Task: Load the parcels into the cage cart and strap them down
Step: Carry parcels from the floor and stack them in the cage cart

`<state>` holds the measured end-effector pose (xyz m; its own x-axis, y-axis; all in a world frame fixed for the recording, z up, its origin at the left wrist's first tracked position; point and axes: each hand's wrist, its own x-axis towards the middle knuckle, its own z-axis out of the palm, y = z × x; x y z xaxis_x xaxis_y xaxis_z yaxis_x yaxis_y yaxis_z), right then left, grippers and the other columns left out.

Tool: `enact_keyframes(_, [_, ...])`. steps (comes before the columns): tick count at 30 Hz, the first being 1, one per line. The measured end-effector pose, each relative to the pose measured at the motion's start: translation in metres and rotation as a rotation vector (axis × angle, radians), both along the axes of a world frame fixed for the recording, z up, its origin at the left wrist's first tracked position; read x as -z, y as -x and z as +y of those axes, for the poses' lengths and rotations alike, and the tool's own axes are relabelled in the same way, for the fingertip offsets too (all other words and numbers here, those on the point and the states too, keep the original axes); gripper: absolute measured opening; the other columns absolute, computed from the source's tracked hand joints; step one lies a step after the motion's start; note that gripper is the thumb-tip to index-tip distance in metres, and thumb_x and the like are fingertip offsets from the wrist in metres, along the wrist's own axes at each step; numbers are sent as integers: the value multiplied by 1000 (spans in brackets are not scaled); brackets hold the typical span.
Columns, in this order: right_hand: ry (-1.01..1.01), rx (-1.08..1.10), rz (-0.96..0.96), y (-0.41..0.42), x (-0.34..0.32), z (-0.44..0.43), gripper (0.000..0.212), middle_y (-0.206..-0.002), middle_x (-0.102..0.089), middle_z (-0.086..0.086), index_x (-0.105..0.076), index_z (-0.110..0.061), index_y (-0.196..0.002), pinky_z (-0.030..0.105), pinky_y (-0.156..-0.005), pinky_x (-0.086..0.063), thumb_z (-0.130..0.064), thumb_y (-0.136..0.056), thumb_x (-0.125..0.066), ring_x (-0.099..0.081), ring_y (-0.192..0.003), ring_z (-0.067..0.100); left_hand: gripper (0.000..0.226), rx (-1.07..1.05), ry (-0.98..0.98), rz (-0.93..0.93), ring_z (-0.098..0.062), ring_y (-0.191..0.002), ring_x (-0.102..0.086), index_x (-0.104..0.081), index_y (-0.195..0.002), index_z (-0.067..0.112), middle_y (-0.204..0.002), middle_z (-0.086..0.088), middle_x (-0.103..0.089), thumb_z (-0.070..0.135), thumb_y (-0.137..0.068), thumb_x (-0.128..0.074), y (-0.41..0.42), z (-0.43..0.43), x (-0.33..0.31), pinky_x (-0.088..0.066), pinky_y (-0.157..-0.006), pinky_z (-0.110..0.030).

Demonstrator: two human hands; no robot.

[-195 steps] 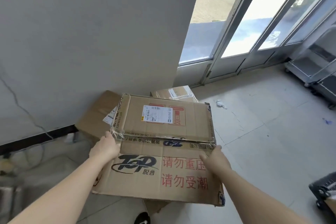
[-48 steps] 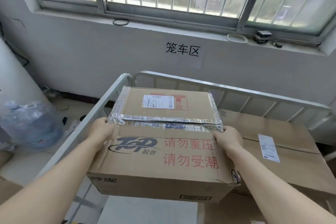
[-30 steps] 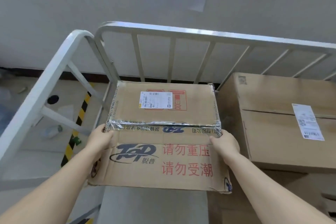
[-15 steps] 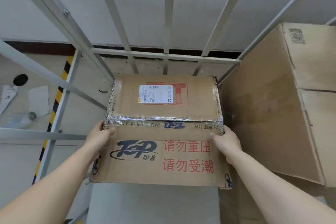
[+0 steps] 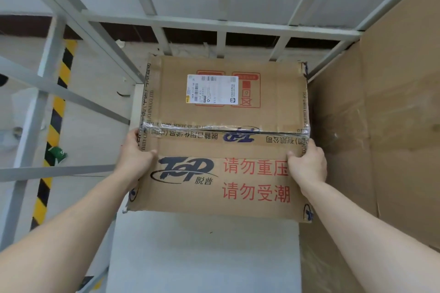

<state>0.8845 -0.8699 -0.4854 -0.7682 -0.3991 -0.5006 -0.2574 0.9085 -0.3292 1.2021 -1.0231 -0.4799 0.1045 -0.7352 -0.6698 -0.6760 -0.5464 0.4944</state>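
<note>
A brown cardboard parcel (image 5: 221, 112) with a white shipping label, red print and a blue "TOP" logo sits low inside the cage cart (image 5: 214, 25), in its far left corner against the grey bars. My left hand (image 5: 135, 157) grips the parcel's left edge, thumb on top. My right hand (image 5: 308, 162) grips its right edge the same way. Whether the parcel's underside touches the grey cart floor (image 5: 204, 250) is hidden.
A much larger cardboard box (image 5: 385, 126) fills the cart's right side, right up against the parcel. The cart's left bars (image 5: 59, 93) stand close to my left forearm. Outside them, yellow-black hazard tape (image 5: 53, 131) runs along the floor.
I carried the parcel from the floor by the door to the cage cart and lowered it inside, down into the far left corner beside the large box. Both hands kept their grip.
</note>
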Motion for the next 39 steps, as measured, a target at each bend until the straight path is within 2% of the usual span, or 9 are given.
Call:
enact_keyframes(3, [-38,-29,24,4,3,-2,65,-136,-47,13,-34,-16,-147,55,-99,-47,-31,-91,-62,-48,-125,35,68,14,24,-13,-24,-109,-53,-27,-147,28,-124,-2,-53,9,-91,-60,2,0,4,-46,-99,-45])
enact_keyframes(8, [-166,-123,-64,10,-6,-5,85,-152,-32,12,-9,-16,-156,52,-104,-44,-33,-92,-63,-42,-134,36,73,147,-45,-59,-34,-122,-51,-18,-149,25,-141,-10,-48,8,-91,-58,-1,-8,4,-44,-103,-50])
enact_keyframes(10, [-194,-123,-112,11,-15,-8,93,-156,-27,12,-3,-15,-156,51,-109,-39,-35,-90,-66,-36,-139,35,78,271,-51,-110,-34,-134,-41,-15,-150,18,-152,-12,-34,11,-89,-63,-1,-9,-2,-35,-111,-51])
enact_keyframes(12, [-200,-149,-126,8,-26,-10,99,-161,-18,11,0,-13,-156,50,-115,-31,-36,-88,-68,-23,-146,32,91,436,-41,-247,-31,-148,-17,-4,-154,9,-162,-12,-7,19,-89,-66,2,-5,-11,-18,-120,-47])
enact_keyframes(14, [-205,-218,-112,1,-39,-10,97,-164,-8,9,-1,-12,-156,46,-119,-22,-36,-89,-67,-10,-150,28,94,547,-13,-353,-26,-151,-4,2,-155,7,-163,-10,5,26,-91,-64,5,2,-24,-11,-122,-44])
enact_keyframes(17, [-182,-319,-94,-12,-58,-5,89,-164,-5,7,-6,-12,-156,42,-119,-19,-38,-92,-62,-7,-151,25,87,641,29,-391,-23,-151,-5,0,-155,9,-164,-7,3,30,-94,-58,7,15,-45,-15,-121,-45])
enact_keyframes(24, [-134,-465,-77,-32,-111,16,69,-162,-16,6,-30,-18,-149,46,-115,-31,-37,-90,-61,-17,-148,25,77,871,124,-549,-21,-149,-15,-4,-155,14,-164,-2,-4,28,-96,-50,16,42,-115,-19,-120,-41])
enact_keyframes(30, [-158,-589,-58,-42,-174,33,68,-161,-20,6,-29,-19,-150,41,-117,-25,-41,-93,-58,-15,-149,26,69,982,259,-611,-17,-148,-17,-8,-156,14,-163,0,-14,29,-98,-43,23,65,-176,-21,-119,-37])
enact_keyframes(39, [-67,-671,-56,-40,-273,60,61,-150,-39,2,-42,-19,-142,40,-114,-31,-49,-91,-58,-28,-142,22,56,1076,397,-651,-18,-143,-27,-30,-147,17,-155,1,-30,18,-92,-46,48,101,-270,-25,-116,-34])
